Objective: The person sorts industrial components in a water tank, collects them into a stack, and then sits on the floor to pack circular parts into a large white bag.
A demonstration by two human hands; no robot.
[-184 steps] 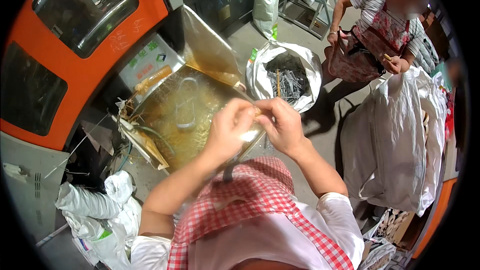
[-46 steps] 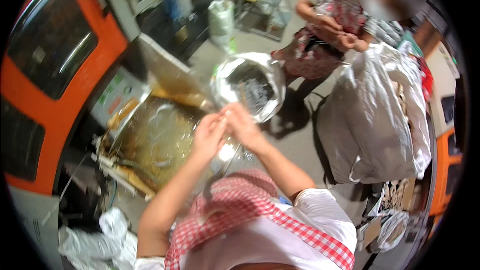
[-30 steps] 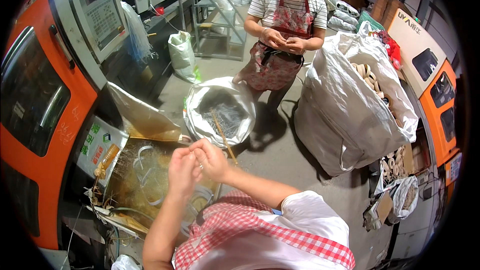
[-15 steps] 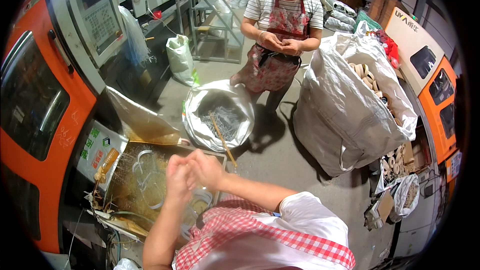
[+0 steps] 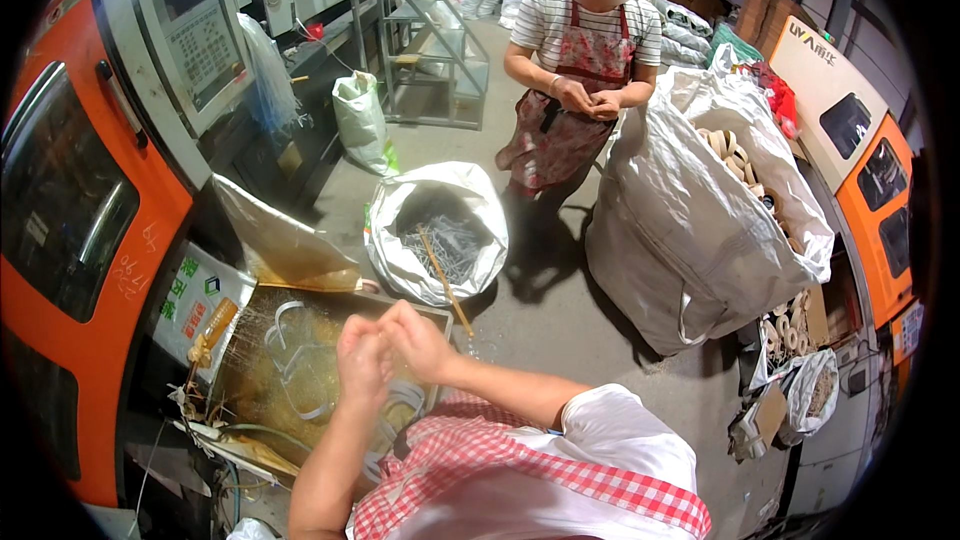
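Note:
My left hand (image 5: 366, 362) and my right hand (image 5: 416, 340) meet, fingers curled in, above a shallow bin. Whatever lies between the fingers, if anything, is hidden or too small to name. Beneath them, the bin (image 5: 250, 340) has a yellowish, wet-looking bottom. Pale curved plastic strips (image 5: 284, 340) lie in it, partly covered by my forearms. Past its far edge stands a white woven sack (image 5: 478, 190), rolled open, with thin clear plastic pieces inside. A thin wooden stick (image 5: 445, 280) leans out over the sack's near rim.
A co-worker (image 5: 575, 130) in a floral apron stands beyond the sack, hands together. A large white bulk bag (image 5: 670, 230) full of beige ring-shaped parts stands at right. On the left is an orange machine (image 5: 90, 190) with a control panel (image 5: 190, 35). Metal steps (image 5: 415, 50) stand farther back.
The co-worker has shifted right, toward the bulk bag, and stands more upright. My hands stay together and have moved only slightly.

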